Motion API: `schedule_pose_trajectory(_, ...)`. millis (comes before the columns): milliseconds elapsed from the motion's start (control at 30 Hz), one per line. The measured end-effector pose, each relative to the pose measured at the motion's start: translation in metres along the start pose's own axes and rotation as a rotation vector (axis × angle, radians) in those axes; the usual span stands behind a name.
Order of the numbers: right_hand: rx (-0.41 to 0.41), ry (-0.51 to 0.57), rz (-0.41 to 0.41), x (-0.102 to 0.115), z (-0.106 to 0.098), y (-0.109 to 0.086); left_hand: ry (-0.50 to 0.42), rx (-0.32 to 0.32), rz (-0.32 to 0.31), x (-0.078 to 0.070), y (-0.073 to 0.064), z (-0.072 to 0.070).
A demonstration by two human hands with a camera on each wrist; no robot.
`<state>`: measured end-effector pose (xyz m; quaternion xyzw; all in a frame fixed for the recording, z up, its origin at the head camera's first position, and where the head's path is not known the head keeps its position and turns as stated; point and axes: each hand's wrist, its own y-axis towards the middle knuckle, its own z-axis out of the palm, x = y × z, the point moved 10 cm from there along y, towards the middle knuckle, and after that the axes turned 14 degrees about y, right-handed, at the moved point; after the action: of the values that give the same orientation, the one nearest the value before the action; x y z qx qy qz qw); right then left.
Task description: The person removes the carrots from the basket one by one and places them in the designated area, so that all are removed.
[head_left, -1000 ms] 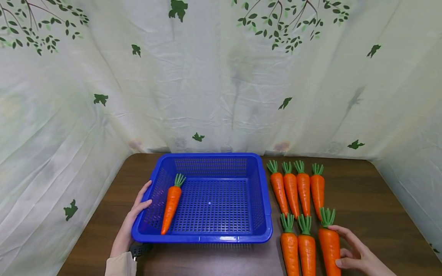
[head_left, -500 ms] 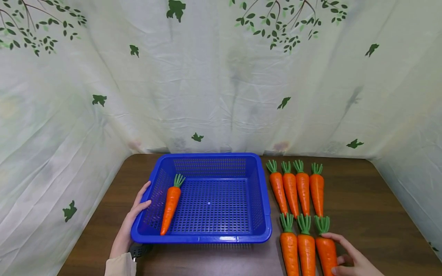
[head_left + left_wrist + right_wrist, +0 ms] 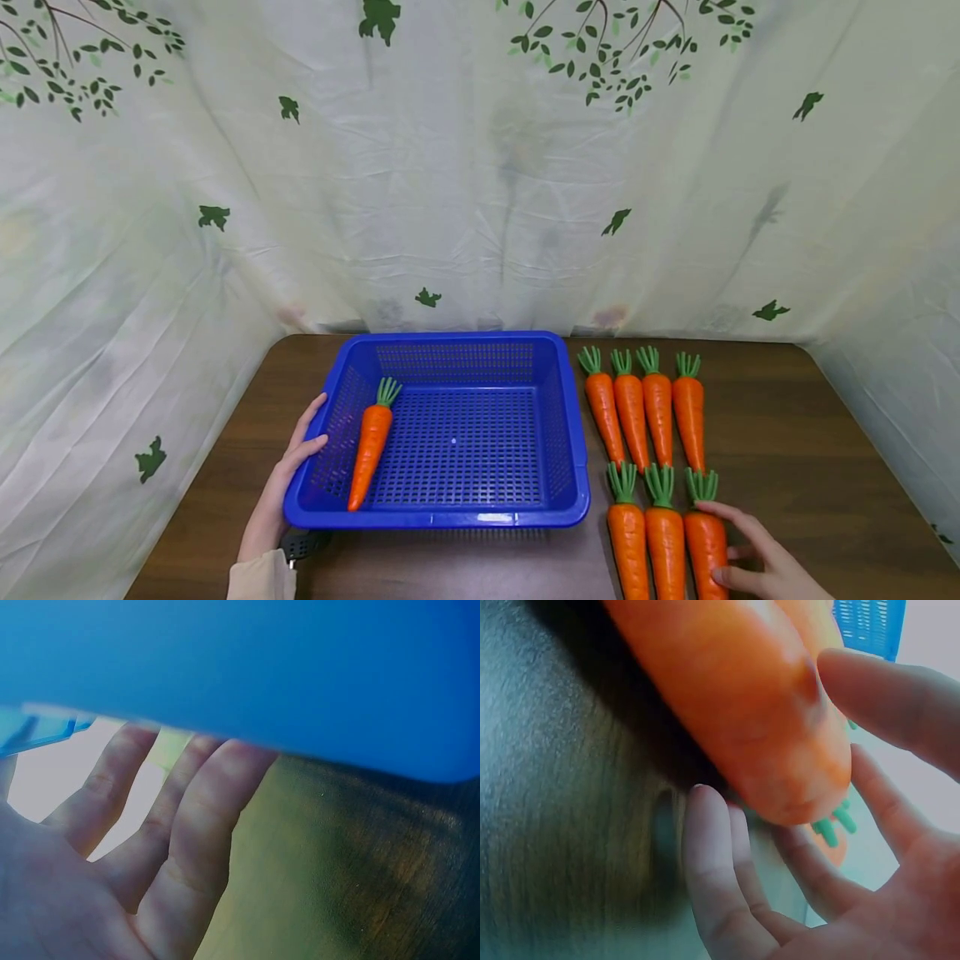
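A blue plastic basket (image 3: pixel 480 520) with a mesh floor holds one orange carrot (image 3: pixel 371 457) with a green top, lying along its left side. My left hand (image 3: pixel 283 475) touches the basket's left side with fairly straight fingers; in the left wrist view the blue rim hides the fingertips. At the lower right, my right hand (image 3: pixel 765 550) holds the rightmost carrot (image 3: pixel 705 542) of the near row, thumb and index finger on it. The right wrist view shows that carrot (image 3: pixel 742 712) close up between thumb and fingers.
Two more carrots (image 3: pixel 628 546) lie left of the held one. Behind them, several carrots (image 3: pixel 658 417) stand side by side in a far row, tops away from me. A dark strap (image 3: pixel 300 543) shows by my left wrist. A leaf-printed curtain (image 3: pixel 480 208) encloses the brown table (image 3: pixel 810 433).
My right hand has moved the rightmost near carrot slightly left and towards me, bringing it beside its neighbours. In the last half second it shifted very little. My left hand stayed at the basket.
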<state>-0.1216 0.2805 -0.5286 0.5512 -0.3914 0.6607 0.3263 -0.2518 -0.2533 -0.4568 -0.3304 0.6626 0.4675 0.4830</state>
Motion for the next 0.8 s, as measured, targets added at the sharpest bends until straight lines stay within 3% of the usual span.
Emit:
schedule_pose_trajectory(67,-0.013,-0.046,-0.007,0.001,-0.002,0.001,0.001,0.002,0.004,0.000,0.000,0.000)
schedule_pose_trajectory(200,-0.017,-0.042,-0.001,0.001,-0.004,0.001,0.008,0.005,0.008,0.000,0.001,0.000)
schedule_pose_trajectory(367,-0.036,-0.067,-0.049,0.007,-0.006,0.001,0.018,-0.007,-0.012,0.001,0.000,-0.001)
schedule_pose_trajectory(500,-0.139,-0.187,-0.080,0.016,-0.013,0.000,0.025,-0.008,-0.008,0.001,0.001,-0.002)
schedule_pose_trajectory(567,-0.205,-0.214,-0.039,0.018,-0.019,-0.001,0.020,0.002,0.016,0.000,0.002,-0.001)
schedule_pose_trajectory(733,-0.311,-0.130,0.066,0.022,-0.030,-0.006,0.021,0.023,0.073,-0.004,0.004,0.000)
schedule_pose_trajectory(800,-0.320,-0.102,0.024,0.032,-0.030,-0.006,0.026,0.022,0.076,-0.004,0.003,0.000)
